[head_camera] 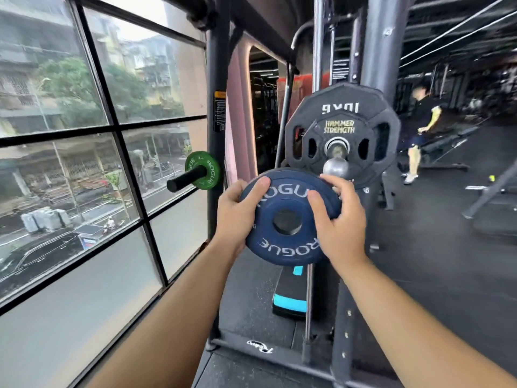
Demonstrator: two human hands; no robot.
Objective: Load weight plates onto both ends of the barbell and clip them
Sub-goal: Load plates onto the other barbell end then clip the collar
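Note:
I hold a small blue Rogue weight plate [288,219] in front of me with both hands. My left hand [237,217] grips its left edge, thumb across the face. My right hand [340,219] grips its right edge, thumb on the face and fingers curled over the top rim. Just above the plate is the silver end of a steel sleeve [335,166]. A black 10 kg Hammer Strength plate [342,116] sits on that sleeve. The blue plate is below and in front of the sleeve end, its hole off the sleeve.
A small green Rogue plate [202,169] hangs on a black storage peg [184,179] on the rack upright [218,79]. Large windows [84,135] fill the left. A black and blue step platform [291,292] lies on the floor below. A person [419,130] stands far right near benches.

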